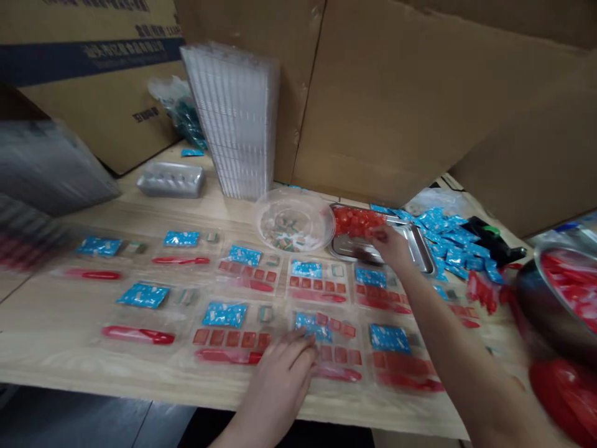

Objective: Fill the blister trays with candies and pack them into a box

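Observation:
My left hand (283, 373) rests over a clear plastic tray near the table's front, its fingers laid across the left side. In that tray are a blue packet (305, 324), red square pieces (341, 355) and a red plastic knife (342, 373); three more red pieces lie loose over the packet. At the back, my right hand (389, 242) reaches into a metal tray (422, 249). Its fingers are pinched at the edge of a heap of red cubes (357, 219). Motion blur softens both hands.
Several filled clear trays (228, 336) stand in two rows. Behind them are a round plastic bowl (295, 221) and a tall stack of clear trays (237, 118). Blue packets (452, 239) and a metal bowl (555, 305) of red pieces lie right. Cardboard (373, 93) walls the back.

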### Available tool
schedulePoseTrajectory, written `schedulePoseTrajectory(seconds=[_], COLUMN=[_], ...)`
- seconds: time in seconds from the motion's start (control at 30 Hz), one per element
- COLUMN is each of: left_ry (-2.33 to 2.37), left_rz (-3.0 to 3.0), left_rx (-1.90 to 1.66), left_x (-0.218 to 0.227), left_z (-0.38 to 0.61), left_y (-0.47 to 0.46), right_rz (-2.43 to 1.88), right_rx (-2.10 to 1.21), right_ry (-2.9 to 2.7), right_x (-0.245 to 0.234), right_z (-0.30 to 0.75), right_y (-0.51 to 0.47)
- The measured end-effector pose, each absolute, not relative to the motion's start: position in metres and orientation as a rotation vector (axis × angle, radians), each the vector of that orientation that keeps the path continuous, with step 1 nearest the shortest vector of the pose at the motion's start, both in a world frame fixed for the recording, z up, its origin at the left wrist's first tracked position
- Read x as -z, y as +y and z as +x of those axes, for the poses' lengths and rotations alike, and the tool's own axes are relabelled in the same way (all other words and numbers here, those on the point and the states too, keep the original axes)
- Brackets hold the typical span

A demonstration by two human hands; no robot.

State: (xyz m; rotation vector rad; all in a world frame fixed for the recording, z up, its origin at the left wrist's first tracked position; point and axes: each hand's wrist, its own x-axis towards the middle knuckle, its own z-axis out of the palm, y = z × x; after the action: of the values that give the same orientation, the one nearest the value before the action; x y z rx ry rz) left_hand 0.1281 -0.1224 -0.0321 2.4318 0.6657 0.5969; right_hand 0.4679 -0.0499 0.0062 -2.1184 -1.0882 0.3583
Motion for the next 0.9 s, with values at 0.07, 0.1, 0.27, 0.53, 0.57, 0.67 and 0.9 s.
schedulePoseTrajectory(seconds=[0.07,0.1,0.27,0.53,0.57,0.67,0.9], left_ry=[0.653,0.654,0.706,0.596,0.599,0.680,0.738], left_rz=[2.409,2.390,2.179,2.179,2.158,1.968,1.694], left_rx=[-0.595,-0.594,-0.799,-0.991,-0.984,-0.927,-0.840], left_x=[0.032,0.030,0.007,-0.021,-0.021,-0.020,-0.022], left_z=[0.127,0.127,0.133,0.153,0.152,0.148,0.152], left_y=[-0.123,-0.122,-0.109,-0.079,-0.079,-0.083,-0.093], right_rz=[-1.998,-1.891,-1.315,-1.265,-1.286,-1.353,-1.692], right_rx=[-0.527,-0.670,-1.344,-1.453,-1.422,-1.197,-0.690], right_ry=[-1.015,-0.939,-0.486,-0.438,-0.463,-0.673,-1.132], right_x=[-0.007,-0.009,-0.025,-0.027,-0.025,-0.024,-0.024], right_z=[0.453,0.443,0.375,0.304,0.301,0.297,0.287], right_y=[-0.069,-0.080,-0.126,-0.151,-0.153,-0.162,-0.178])
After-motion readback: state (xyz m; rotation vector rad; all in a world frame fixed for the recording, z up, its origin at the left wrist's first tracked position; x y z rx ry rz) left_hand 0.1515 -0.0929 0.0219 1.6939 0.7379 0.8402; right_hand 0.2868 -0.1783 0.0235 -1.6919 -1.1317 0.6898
